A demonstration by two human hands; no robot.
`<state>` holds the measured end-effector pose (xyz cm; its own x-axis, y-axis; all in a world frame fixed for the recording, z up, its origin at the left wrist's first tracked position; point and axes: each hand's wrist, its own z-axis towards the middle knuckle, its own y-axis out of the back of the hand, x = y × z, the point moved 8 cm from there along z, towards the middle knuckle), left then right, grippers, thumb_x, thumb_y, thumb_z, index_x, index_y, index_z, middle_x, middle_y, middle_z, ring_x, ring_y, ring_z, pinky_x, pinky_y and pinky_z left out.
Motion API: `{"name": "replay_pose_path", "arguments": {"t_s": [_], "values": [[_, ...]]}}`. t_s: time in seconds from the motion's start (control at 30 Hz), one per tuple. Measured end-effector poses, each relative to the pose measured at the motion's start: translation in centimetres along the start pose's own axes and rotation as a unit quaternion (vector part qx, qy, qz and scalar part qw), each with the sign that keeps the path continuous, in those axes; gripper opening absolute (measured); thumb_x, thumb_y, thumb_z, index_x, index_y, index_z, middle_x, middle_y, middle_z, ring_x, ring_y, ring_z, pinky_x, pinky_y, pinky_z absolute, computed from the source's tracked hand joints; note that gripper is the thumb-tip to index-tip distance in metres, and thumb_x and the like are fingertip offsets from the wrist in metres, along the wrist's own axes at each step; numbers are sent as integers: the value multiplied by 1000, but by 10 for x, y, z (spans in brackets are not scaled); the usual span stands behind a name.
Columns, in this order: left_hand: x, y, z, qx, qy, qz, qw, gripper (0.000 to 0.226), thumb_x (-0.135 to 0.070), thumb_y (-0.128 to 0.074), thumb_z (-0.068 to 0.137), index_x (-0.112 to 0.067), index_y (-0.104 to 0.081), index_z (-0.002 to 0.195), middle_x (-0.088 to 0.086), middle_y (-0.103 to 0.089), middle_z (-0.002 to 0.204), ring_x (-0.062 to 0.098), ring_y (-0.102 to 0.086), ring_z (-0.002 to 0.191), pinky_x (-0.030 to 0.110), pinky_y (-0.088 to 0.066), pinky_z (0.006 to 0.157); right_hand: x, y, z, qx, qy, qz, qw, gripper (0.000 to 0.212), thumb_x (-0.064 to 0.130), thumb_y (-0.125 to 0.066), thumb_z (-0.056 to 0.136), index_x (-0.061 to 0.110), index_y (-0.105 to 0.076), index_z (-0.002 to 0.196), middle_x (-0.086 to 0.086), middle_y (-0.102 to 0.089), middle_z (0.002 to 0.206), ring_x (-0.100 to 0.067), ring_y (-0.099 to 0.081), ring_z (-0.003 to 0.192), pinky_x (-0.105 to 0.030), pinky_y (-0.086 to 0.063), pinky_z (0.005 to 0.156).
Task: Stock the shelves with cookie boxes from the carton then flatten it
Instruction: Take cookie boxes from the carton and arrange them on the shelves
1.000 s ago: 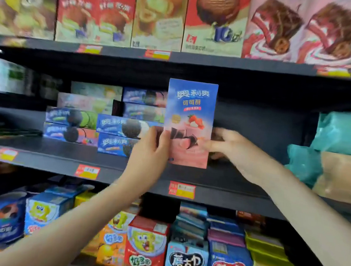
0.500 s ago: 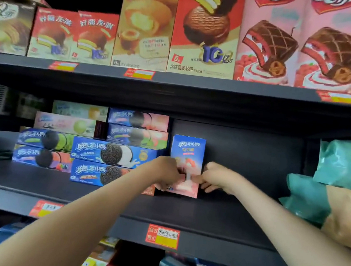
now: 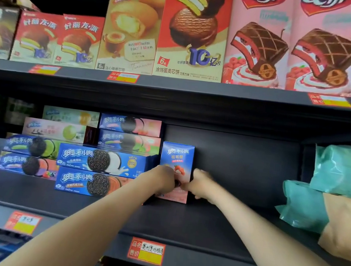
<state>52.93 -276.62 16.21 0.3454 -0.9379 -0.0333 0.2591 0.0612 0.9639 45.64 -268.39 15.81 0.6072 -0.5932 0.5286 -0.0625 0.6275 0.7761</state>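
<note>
Your left hand (image 3: pixel 163 180) and right hand (image 3: pixel 201 184) have the tall blue-and-pink cardboard cookie box (image 3: pixel 177 155) clamped between them. Both hands sit low on the box, with fingers curled onto its lower half from either side. The box stands upright on the dark grey metal shelf (image 3: pixel 214 226), well in toward the back panel, with its printed face turned to you. Its left edge is just beside the stack of long flat blue cookie boxes (image 3: pixel 102 161). I cannot tell whether it touches them, because your left hand covers that seam.

Holding it low on both sides makes sense. A tall, narrow box tips easily, and two hands near the base let you slide and square it without toppling it. Setting it far back and next to the stack looks like the start of a row. The stretch of shelf between it and the teal plastic packs (image 3: pixel 342 173) would take more boxes. The red-and-yellow price tag (image 3: pixel 146 251) on the shelf lip sits roughly below this spot, which fits the placement.

By my reading you are seating one box, somewhere in the stocking stage. The carton is out of view, so I cannot say how many boxes remain, and the flattening is not yet done. When you let go, ease both hands off evenly so the box does not lean.
</note>
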Motion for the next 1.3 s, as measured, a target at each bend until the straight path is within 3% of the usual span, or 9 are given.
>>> {"name": "replay_pose_path", "arguments": {"t_s": [0.2,0.37,0.5,0.57,0.63,0.7,0.83,1.13,1.3], "values": [[-3,1,-3,-1,5,-25,1000,35,-15,-32,102,-3,-47,131,14,-49,133,26,-49,119,29,-40,93,3,3,2,-20,18,-15,1000,28,23,-68,82,9,-58,104,-2,-55,91,-18,-53,77,-25,-41,61],[-4,4,-15,-13,-12,-6,1000,32,-12,-35,100,-1,-51,125,15,-56,126,25,-55,109,28,-42,89,0,4,0,-16,-3,12,1000,33,37,-68,82,6,-59,89,-4,-58,80,-16,-50,62,-27,-42,59],[0,16,-36,-61,-11,-108,992,29,-16,-38,98,0,-58,112,15,-59,119,26,-55,107,28,-41,83,12,20,-20,-51,-16,-27,998,38,43,-65,83,9,-53,71,-7,-58,75,-21,-54,62,-26,-45,59],[7,27,-56,-118,-4,-207,971,29,-20,-44,96,0,-62,108,13,-64,108,25,-58,98,29,-42,79,24,31,-38,-84,-1,-20,996,26,33,-64,85,8,-60,77,-10,-61,79,-24,-57,68,-30,-51,66],[19,42,-86,-207,13,-316,926,24,-22,-49,93,-6,-64,102,5,-66,91,18,-56,79,26,-40,65,41,37,-64,-106,45,13,993,20,24,-61,87,7,-65,76,-11,-65,76,-25,-58,69,-30,-50,67],[30,49,-120,-279,14,-371,886,17,-21,-48,92,-14,-62,99,-3,-64,84,13,-53,74,24,-36,59,58,36,-101,-122,94,29,988,18,20,-58,89,9,-69,80,-7,-69,79,-24,-61,74,-27,-47,65],[50,36,-186,-340,-9,-429,837,15,-17,-53,90,-28,-59,82,-13,-64,74,9,-59,76,21,-42,68,95,15,-175,-126,183,60,973,9,15,-58,89,13,-67,87,4,-62,73,-4,-53,64,-4,-35,58],[129,-62,-294,-291,56,-428,854,12,-11,-57,88,-22,-60,84,-18,-60,68,-15,-54,64,3,-36,59,125,-121,-256,-15,212,124,969,9,9,-62,86,17,-63,82,18,-54,60,9,-52,54,-7,-38,57],[178,-156,-338,-197,153,-431,867,9,-14,-56,91,-19,-63,92,-14,-61,75,-3,-56,69,9,-36,60,117,-229,-286,77,179,121,973,11,10,-60,87,20,-62,83,18,-55,65,3,-52,59,-11,-39,59]]}}
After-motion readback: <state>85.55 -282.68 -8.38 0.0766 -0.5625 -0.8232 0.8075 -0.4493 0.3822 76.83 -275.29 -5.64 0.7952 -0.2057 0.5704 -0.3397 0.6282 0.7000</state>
